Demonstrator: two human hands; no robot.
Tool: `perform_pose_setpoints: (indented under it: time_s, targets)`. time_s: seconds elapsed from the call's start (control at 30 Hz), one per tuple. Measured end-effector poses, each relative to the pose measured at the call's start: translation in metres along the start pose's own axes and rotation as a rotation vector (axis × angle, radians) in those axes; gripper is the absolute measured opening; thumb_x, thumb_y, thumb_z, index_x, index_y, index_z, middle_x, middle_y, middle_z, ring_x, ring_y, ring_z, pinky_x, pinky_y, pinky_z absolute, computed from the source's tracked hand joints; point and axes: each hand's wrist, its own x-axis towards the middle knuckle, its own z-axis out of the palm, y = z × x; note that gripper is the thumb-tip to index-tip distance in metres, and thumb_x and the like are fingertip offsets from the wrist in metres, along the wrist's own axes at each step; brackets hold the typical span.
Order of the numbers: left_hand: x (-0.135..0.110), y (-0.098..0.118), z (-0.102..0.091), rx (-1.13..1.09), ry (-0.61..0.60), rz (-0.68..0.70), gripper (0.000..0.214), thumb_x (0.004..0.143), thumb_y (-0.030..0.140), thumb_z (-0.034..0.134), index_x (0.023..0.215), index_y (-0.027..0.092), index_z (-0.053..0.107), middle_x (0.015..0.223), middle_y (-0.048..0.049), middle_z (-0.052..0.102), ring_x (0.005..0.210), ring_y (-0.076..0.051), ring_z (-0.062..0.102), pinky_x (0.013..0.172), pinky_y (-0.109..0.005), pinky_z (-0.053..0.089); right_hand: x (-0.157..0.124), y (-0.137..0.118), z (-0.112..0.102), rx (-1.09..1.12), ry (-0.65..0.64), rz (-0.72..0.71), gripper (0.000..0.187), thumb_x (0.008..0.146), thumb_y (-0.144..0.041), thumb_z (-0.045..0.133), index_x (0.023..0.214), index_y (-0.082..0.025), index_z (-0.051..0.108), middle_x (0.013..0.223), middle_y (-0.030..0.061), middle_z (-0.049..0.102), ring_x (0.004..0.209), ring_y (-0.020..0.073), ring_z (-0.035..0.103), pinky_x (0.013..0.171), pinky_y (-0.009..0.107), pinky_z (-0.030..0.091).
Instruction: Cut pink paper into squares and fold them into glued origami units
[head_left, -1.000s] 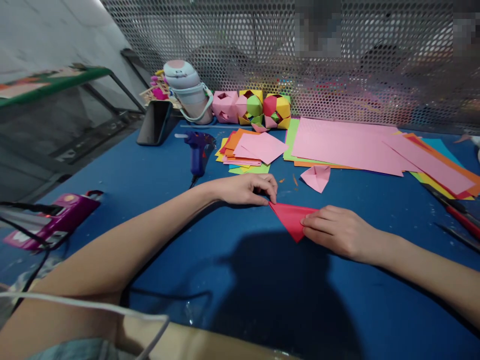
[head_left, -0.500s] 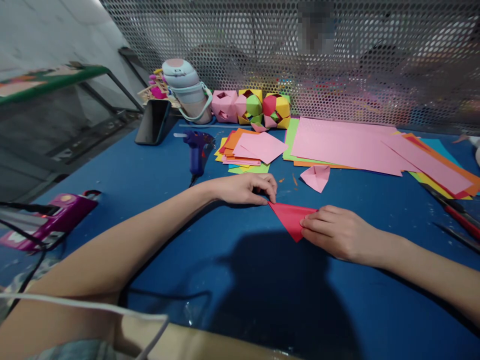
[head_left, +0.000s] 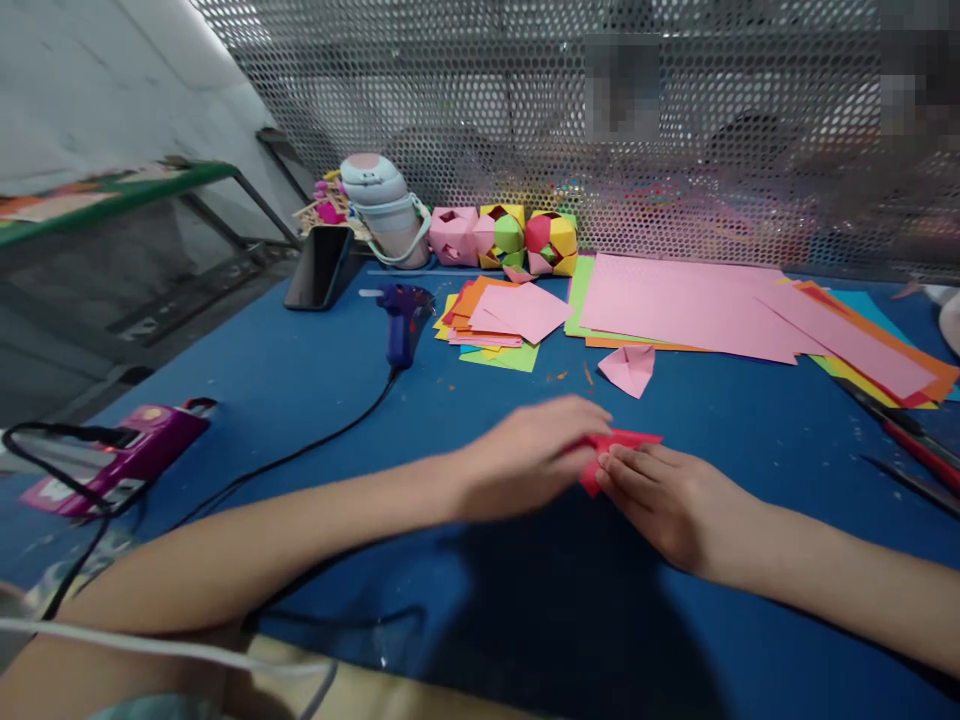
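Blue table (head_left: 285, 380), head view: red paper (head_left: 631, 437) lies just nearside of the pink piece (head_left: 628, 371). Right hand (head_left: 679, 505) grasps red paper; left hand (head_left: 529, 458), blurred, overlaps it, grip cannot be told. Glue gun (head_left: 401, 325) left of pink piece.

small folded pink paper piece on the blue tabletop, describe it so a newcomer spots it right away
On the blue tabletop, find the large flat pink paper sheets lying before the perforated grey metal screen. Between those sheets and the right hand lies the small folded pink paper piece. Unlike the sheets, it is creased, with one corner pointing toward the person.
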Motion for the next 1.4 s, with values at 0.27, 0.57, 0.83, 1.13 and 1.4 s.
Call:
perform_pose_setpoints:
  time_s: [0.27,0.57,0.83,1.13,1.4]
  targets:
    - [-0.019,0.015,0.044,0.409,-0.027,0.064,0.068,0.089,0.058,0.036,0.126,0.002,0.041,0.128,-0.0243,0.051,0.123,-0.031,0.046,0.102,-0.042,0.04,-0.004,-0.003,0.002,-0.052,-0.035,-0.035,0.031,0.087,-0.011,0.036,0.093,-0.007,0.067,0.086,0.0154,0.067,0.084,0.025,0.061,0.077,0.039,0.052]
    - [-0.018,0.007,0.037,0.966,-0.031,-0.149,0.058,0.09,0.056,0.033,0.072,0.008,0.061,0.066,-0.0147,0.06,0.064,-0.027,0.059,0.055,-0.037,0.046,-0.012,-0.006,0.011,-0.028,-0.041,0.055,0.034,0.085,-0.009,0.039,0.11,-0.006,0.063,0.112,0.0196,0.065,0.104,0.0268,0.061,0.088,0.04,0.05]
    - [-0.021,0.022,0.032,0.977,-0.012,0.032,0.018,0.087,0.021,0.05,0.073,0.013,0.059,0.068,-0.0068,0.058,0.066,-0.021,0.056,0.058,-0.033,0.043,-0.005,-0.004,0.003,-0.036,-0.021,0.029,0.036,0.085,-0.005,0.034,0.102,-0.008,0.066,0.103,0.0168,0.069,0.096,0.0242,0.064,0.082,0.037,0.052]
    - [-0.035,0.021,0.056,0.735,0.059,0.211,0.045,0.093,0.042,0.038,0.096,0.004,0.062,0.102,-0.0199,0.065,0.092,-0.028,0.06,0.08,-0.039,0.046,-0.001,0.019,-0.006,0.336,-0.05,0.171,0.035,0.081,-0.006,0.039,0.108,-0.013,0.061,0.109,0.0121,0.067,0.095,0.0212,0.062,0.082,0.035,0.052]
    - [-0.029,0.027,0.05,0.708,0.02,0.254,0.049,0.093,0.044,0.036,0.081,0.007,0.065,0.094,-0.0193,0.068,0.083,-0.027,0.062,0.074,-0.04,0.047,0.023,0.036,-0.009,0.474,-0.219,0.22,0.044,0.086,-0.006,0.037,0.128,-0.014,0.049,0.102,0.0108,0.066,0.084,0.0184,0.058,0.073,0.031,0.05]
